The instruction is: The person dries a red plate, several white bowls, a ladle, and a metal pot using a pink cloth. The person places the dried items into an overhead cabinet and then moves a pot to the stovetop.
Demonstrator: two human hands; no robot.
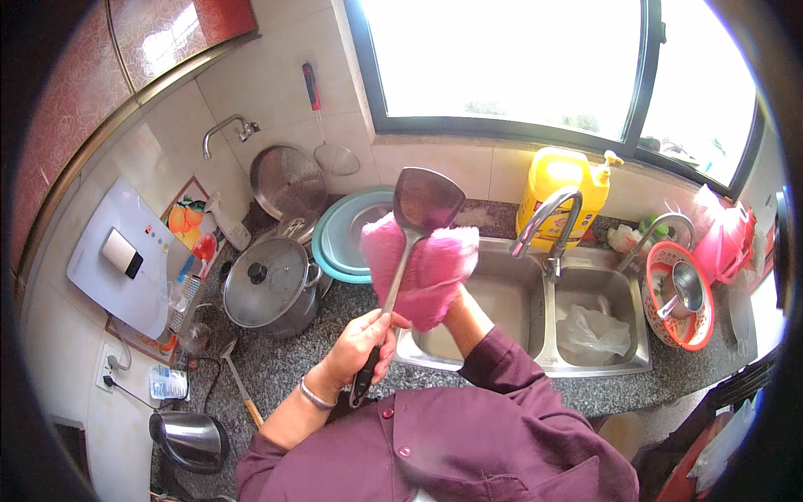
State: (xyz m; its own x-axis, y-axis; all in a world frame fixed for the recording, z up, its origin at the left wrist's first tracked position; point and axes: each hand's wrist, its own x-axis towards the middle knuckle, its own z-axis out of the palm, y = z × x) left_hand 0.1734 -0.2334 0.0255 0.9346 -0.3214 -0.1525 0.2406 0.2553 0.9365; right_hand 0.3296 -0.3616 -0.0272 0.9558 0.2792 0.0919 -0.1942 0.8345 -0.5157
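Observation:
My left hand (364,348) is closed around the black handle of a metal wok spatula (429,198), whose broad blade points up and away from me. Behind the shaft, a fluffy pink cloth (439,276) drapes over my right hand (467,317). The cloth lies against the underside of the blade and the upper shaft. Most of my right hand is hidden under it; only the wrist and a little of the hand show. Both hands are above the counter at the left edge of a double-bowl steel sink (502,320).
Left stand a lidded steel pot (270,288), teal basins (332,235), an electric kettle (191,439) and a wooden-handled utensil (241,386). Behind the sink are a gooseneck faucet (555,232) and a yellow pump jug (564,194). A red-rimmed basin (654,295) holds a ladle (687,287). A plastic bag (593,329) lies in the right bowl.

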